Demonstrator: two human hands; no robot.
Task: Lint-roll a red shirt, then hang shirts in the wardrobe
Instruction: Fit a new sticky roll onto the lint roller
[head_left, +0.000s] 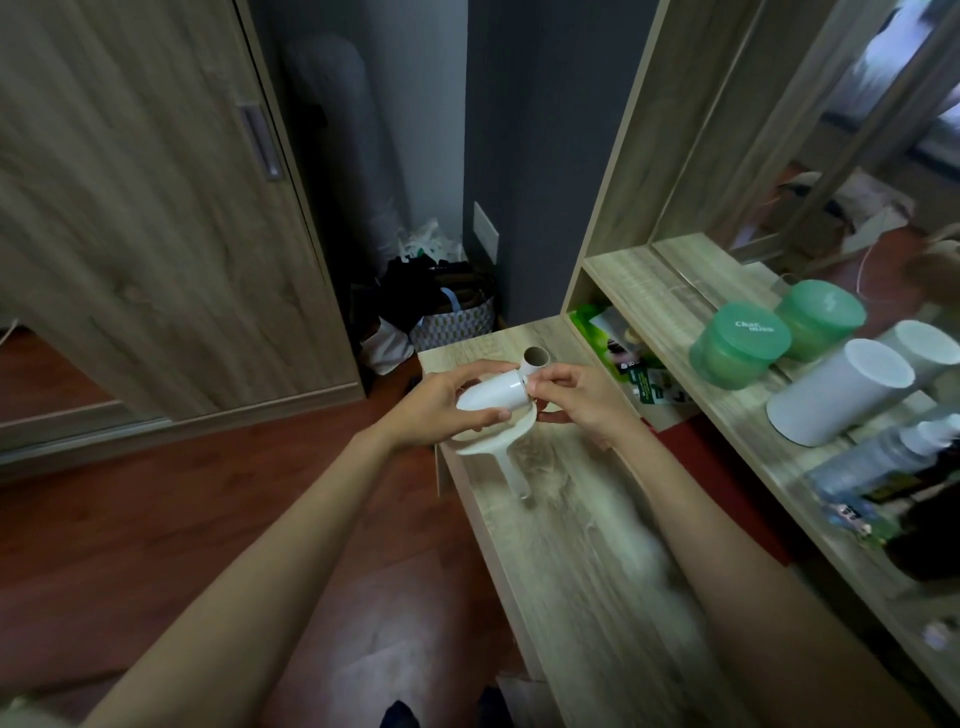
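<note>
Left hand: my left hand (441, 402) wraps around the white lint roller (491, 397), fingers curled over its rounded cover, thumb underneath.
Right hand: my right hand (574, 397) pinches the roller's open end, fingertips (535, 385) pressed at the rim.
Lint roller: held level above the near edge of the wooden desk (582, 545), its handle (514, 467) hanging down toward the desktop (that part is blurred).
Cardboard tube: a bare cardboard tube (536, 358) stands just behind my hands on the desk.
Shelf: two green tubs (740, 345) and a white cylinder (836, 395) sit on the shelf to my right.
Wardrobe: the wardrobe door (156, 208) stands shut on my left.
Corner: a patterned bag (454, 322) rests on the floor by the wall.
</note>
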